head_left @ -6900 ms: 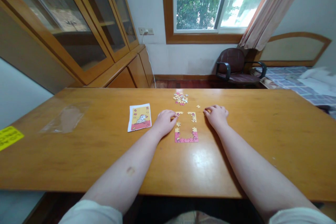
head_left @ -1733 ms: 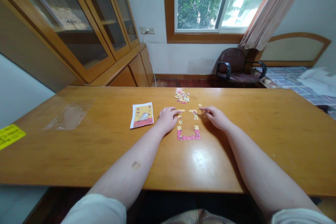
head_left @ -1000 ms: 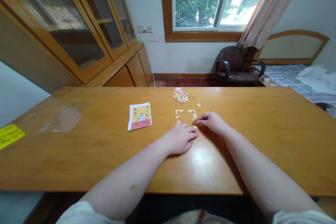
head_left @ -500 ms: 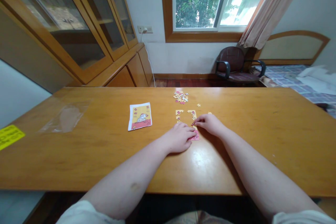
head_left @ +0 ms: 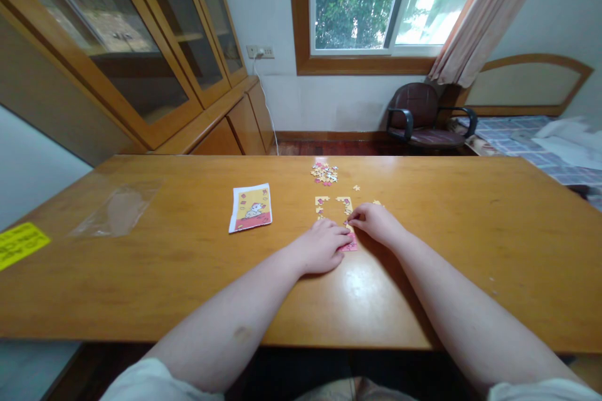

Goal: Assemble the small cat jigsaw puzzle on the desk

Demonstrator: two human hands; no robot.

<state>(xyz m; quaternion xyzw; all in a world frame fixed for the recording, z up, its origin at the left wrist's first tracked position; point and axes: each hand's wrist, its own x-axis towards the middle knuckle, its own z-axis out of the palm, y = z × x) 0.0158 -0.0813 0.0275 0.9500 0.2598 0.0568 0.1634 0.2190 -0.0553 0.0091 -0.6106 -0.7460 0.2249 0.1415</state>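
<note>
A partly joined jigsaw border (head_left: 348, 203) of yellow and pink pieces lies on the wooden table, its middle bare. My left hand (head_left: 322, 248) rests flat across the lower part, fingers stretched out, hiding much of the bottom and left side. Pink pieces (head_left: 350, 243) show past its fingertips. On the right side of the border, my right hand (head_left: 376, 224) pinches a small puzzle piece with thumb and forefinger; the piece is mostly hidden. One loose yellow piece (head_left: 377, 202) lies just behind my right hand, and another piece (head_left: 356, 188) lies farther back.
A heap of loose puzzle pieces (head_left: 324, 173) sits near the table's far edge. Left of the border lies a picture sheet (head_left: 251, 208) with a white animal on yellow and pink. A clear plastic bag (head_left: 120, 213) and a yellow label (head_left: 21, 244) are at the far left.
My right hand's fingertips have shifted very slightly right and curled a little at the border's right side. My left hand stays in place.
</note>
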